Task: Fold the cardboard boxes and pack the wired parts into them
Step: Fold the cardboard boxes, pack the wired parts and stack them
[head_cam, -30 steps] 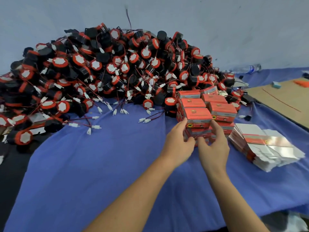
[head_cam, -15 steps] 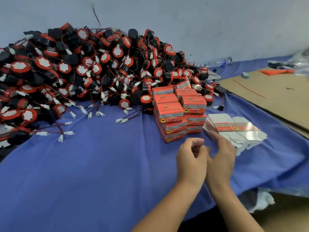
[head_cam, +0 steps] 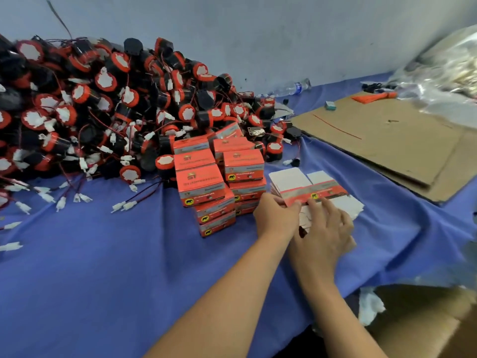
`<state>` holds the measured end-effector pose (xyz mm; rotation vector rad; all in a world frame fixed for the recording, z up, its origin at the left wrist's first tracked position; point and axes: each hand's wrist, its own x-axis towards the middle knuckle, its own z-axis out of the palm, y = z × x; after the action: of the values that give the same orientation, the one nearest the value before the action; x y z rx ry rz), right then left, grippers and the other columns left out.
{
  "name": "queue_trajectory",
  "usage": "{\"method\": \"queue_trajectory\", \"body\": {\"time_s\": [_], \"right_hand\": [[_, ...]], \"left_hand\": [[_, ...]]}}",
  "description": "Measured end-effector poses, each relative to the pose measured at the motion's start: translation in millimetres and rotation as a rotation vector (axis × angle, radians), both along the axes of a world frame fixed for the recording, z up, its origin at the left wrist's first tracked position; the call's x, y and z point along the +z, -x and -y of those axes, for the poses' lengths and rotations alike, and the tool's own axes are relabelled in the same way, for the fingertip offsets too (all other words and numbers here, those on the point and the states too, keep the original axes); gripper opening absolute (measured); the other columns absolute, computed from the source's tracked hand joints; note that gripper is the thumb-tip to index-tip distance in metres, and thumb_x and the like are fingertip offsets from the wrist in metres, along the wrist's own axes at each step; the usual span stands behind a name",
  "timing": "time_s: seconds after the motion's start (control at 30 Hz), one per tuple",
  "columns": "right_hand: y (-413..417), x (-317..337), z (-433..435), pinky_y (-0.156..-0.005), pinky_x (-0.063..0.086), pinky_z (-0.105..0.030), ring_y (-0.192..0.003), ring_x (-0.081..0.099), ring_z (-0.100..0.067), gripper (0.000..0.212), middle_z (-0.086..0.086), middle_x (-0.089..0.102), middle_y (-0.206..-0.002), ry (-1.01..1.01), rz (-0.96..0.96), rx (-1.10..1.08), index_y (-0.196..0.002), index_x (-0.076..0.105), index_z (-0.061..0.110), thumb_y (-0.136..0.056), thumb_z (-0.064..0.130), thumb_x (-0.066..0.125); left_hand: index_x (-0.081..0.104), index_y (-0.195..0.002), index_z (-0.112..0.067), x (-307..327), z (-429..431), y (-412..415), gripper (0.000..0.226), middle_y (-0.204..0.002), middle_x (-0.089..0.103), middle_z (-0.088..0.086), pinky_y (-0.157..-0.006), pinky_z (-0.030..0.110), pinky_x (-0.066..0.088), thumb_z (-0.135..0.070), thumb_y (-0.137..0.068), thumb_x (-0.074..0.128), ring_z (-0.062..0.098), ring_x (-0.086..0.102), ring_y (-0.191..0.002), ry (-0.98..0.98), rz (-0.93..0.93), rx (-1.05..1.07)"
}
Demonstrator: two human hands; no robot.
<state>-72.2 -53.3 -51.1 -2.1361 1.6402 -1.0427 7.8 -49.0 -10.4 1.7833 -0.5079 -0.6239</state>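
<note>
The left hand (head_cam: pixel 276 218) pinches the near edge of the top flat box (head_cam: pixel 313 193), with its fingers (head_cam: pixel 281 202) curled onto the red band. The right hand (head_cam: pixel 326 229) is just beside it, its fingers loosely spread and resting on the stack of flat boxes (head_cam: pixel 348 208) underneath, gripping nothing. Just left of the hands stand the folded boxes (head_cam: pixel 201 182), red and piled in two columns. Behind them the wired parts (head_cam: pixel 103 112) lie in a big heap against the wall (head_cam: pixel 258 34). A blue cloth (head_cam: pixel 103 254) covers the counter. A brown cardboard sheet (head_cam: pixel 387 140) lies to the right, with a water bottle (head_cam: pixel 291 87) by the wall and a crumpled plastic bag (head_cam: pixel 451 73) in the far corner.
</note>
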Motion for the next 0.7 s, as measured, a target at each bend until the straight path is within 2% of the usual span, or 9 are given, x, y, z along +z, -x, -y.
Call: {"method": "queue_trajectory", "body": {"time_s": [0.1,0.23,0.4,0.5,0.53,0.63,0.7], "right_hand": [[1,-1,0,-0.110,0.026,-0.052,-0.145,0.028,-0.032,0.060,-0.002,0.046,-0.156,0.035,0.070,-0.017,-0.139,0.060,0.020,-0.085,0.046,0.052],[3,-2,-2,-0.111,0.026,-0.055,-0.147,0.029,-0.035,0.057,-0.005,0.045,-0.156,0.096,0.142,-0.021,-0.139,0.063,0.020,-0.086,0.041,0.057],[3,-3,-1,-0.115,0.024,-0.054,-0.148,0.031,-0.034,0.059,-0.009,0.045,-0.156,0.165,0.263,-0.043,-0.145,0.056,0.018,-0.091,0.041,0.048],[3,0,-2,-0.117,0.022,-0.055,-0.150,0.026,-0.032,0.062,-0.011,0.036,-0.161,0.161,0.332,-0.058,-0.150,0.048,0.017,-0.092,0.036,0.052],[3,2,-4,-0.118,0.021,-0.054,-0.150,0.025,-0.031,0.064,-0.011,0.033,-0.162,0.168,0.357,-0.051,-0.152,0.045,0.018,-0.092,0.039,0.050],[8,10,-15,-0.118,0.021,-0.050,-0.151,0.027,-0.030,0.071,-0.012,0.033,-0.162,0.239,0.422,-0.008,-0.154,0.041,0.016,-0.091,0.048,0.053],[13,21,-23,-0.120,0.019,-0.041,-0.152,0.025,-0.024,0.077,-0.010,0.031,-0.163,0.293,0.448,0.041,-0.155,0.038,0.017,-0.090,0.054,0.058]], "left_hand": [[0.060,-0.086,-0.018,-5,3,2,0.024,-0.083,0.070,-0.008,-0.079,0.032,0.057,-0.023,-0.081,0.083,0.012,0.068,-0.083,0.063,0.002,0.040],[0.061,-0.082,-0.020,-5,1,4,0.022,-0.084,0.071,-0.006,-0.078,0.035,0.060,-0.022,-0.082,0.083,0.010,0.069,-0.081,0.155,-0.007,0.058],[0.062,-0.083,-0.025,2,-6,8,0.020,-0.082,0.070,-0.008,-0.073,0.023,0.057,-0.017,-0.088,0.080,0.001,0.066,-0.072,0.300,-0.044,0.029],[0.060,-0.085,-0.022,12,-17,8,0.020,-0.087,0.074,0.002,-0.074,0.038,0.054,-0.011,-0.093,0.074,0.013,0.061,-0.069,0.404,-0.095,-0.045],[0.060,-0.087,-0.021,16,-22,8,0.018,-0.086,0.074,0.001,-0.072,0.038,0.053,-0.011,-0.094,0.073,0.012,0.061,-0.068,0.433,-0.093,-0.073],[0.062,-0.096,-0.016,28,-47,6,0.011,-0.076,0.071,-0.010,-0.068,0.023,0.048,-0.009,-0.096,0.070,0.001,0.061,-0.067,0.519,-0.050,-0.102],[0.064,-0.103,-0.018,37,-67,3,0.012,-0.078,0.072,-0.011,-0.070,0.019,0.048,-0.007,-0.098,0.067,0.000,0.063,-0.072,0.572,-0.024,-0.076]]}}
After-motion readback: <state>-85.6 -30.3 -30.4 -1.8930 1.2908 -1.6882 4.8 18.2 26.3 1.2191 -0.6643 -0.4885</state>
